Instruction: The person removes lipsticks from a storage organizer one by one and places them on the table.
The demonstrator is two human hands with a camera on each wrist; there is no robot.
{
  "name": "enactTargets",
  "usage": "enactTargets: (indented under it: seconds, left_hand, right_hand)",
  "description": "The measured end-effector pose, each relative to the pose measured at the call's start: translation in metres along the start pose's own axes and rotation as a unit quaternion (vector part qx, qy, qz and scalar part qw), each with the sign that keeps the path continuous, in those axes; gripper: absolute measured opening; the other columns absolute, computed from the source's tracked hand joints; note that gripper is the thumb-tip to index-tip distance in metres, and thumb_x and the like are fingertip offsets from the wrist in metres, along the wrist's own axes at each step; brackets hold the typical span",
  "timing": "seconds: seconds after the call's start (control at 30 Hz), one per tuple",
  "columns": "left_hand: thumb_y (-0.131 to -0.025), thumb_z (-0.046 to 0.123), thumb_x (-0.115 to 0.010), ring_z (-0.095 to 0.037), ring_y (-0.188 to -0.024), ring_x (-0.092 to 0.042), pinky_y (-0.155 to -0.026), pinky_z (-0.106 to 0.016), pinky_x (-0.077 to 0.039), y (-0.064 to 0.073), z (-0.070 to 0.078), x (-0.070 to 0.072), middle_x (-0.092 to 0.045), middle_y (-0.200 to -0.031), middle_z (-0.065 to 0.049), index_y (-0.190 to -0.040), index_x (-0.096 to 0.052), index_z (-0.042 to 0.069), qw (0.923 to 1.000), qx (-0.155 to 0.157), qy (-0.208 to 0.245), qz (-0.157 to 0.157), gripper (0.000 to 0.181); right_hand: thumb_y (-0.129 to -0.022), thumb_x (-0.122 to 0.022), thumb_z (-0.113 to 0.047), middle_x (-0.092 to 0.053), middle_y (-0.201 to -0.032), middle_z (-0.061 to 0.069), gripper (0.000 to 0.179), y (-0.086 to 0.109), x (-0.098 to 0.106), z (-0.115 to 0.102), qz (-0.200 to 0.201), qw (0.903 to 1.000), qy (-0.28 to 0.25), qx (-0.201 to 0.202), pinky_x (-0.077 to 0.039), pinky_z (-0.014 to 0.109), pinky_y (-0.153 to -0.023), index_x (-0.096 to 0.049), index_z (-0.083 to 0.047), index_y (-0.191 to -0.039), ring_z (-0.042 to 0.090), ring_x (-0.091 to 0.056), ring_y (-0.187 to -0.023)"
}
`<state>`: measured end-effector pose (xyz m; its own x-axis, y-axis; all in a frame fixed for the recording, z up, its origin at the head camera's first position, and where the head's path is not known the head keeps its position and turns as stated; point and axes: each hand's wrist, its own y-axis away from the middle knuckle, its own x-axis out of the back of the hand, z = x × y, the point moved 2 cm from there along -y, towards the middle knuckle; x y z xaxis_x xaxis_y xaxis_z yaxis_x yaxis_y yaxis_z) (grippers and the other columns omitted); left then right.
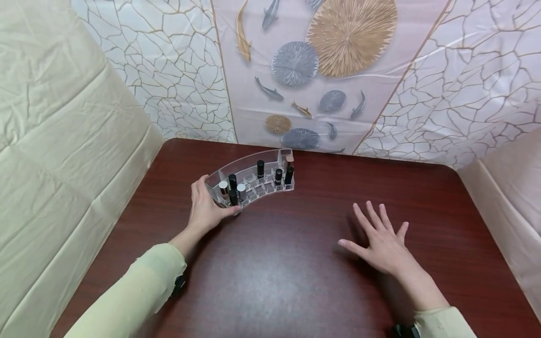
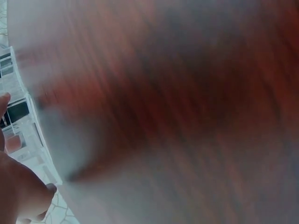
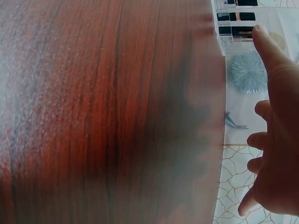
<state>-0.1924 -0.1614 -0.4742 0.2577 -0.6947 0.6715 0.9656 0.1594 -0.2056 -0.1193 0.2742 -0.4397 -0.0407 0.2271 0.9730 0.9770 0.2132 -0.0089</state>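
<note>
A curved, clear acrylic lipstick organizer [image 1: 258, 188] stands on the table near its back edge, left of the middle. Several lipstick tubes are in its slots, among them a black one [image 1: 260, 169] in the middle and a silver-capped one [image 1: 223, 188] at the left end. My left hand [image 1: 204, 206] grips the organizer's left end, thumb at the front and fingers round the outer side. In the left wrist view only part of the organizer [image 2: 39, 140] shows. My right hand [image 1: 382, 244] is spread over the table, well to the right of the organizer, holding nothing.
The dark red-brown wooden table [image 1: 270, 263] has rounded back corners. Behind it hangs a patterned backdrop [image 1: 296, 63] with fish and round leaf shapes. Cream cloth [image 1: 55, 141] flanks the left side, and more cloth [image 1: 507, 178] the right.
</note>
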Motion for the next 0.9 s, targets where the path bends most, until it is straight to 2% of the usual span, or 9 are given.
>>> enactTargets:
  seconds: [0.27, 0.57, 0.9]
  left_hand:
    - [-0.052, 0.047, -0.093, -0.033, -0.125, -0.035, -0.105, -0.048, -0.035, -0.009, 0.001, 0.0, -0.032, -0.136, -0.017, -0.146, -0.023, 0.009, 0.9991, -0.032, -0.001, -0.027, 0.123]
    - [-0.053, 0.047, -0.092, -0.031, -0.124, -0.036, -0.103, -0.049, -0.036, -0.024, 0.0, -0.005, -0.032, -0.137, -0.016, -0.146, -0.023, 0.008, 0.9944, -0.065, 0.007, -0.083, 0.122]
    - [-0.052, 0.05, -0.091, -0.031, -0.122, -0.041, -0.102, -0.048, -0.038, -0.039, 0.0, -0.01, -0.033, -0.136, -0.017, -0.146, -0.023, 0.008, 0.9888, -0.1, 0.0, -0.111, 0.123]
  right_hand:
    - [-0.079, -0.052, -0.077, -0.005, -0.162, 0.01, 0.098, 0.001, 0.002, 0.0, -0.003, 1.0, -0.001, -0.001, 0.008, 0.082, -0.091, -0.007, -0.034, -0.155, 0.039, 0.004, -0.146]
    - [-0.078, -0.052, -0.077, -0.007, -0.161, 0.01, 0.098, 0.004, 0.004, 0.0, -0.001, 1.0, -0.003, -0.003, 0.009, 0.082, -0.092, -0.009, -0.033, -0.155, 0.038, 0.004, -0.147]
    - [-0.078, -0.053, -0.077, -0.01, -0.161, 0.012, 0.098, 0.006, 0.008, 0.002, 0.007, 0.9999, 0.003, -0.008, 0.009, 0.081, -0.092, -0.011, -0.034, -0.155, 0.038, 0.002, -0.147]
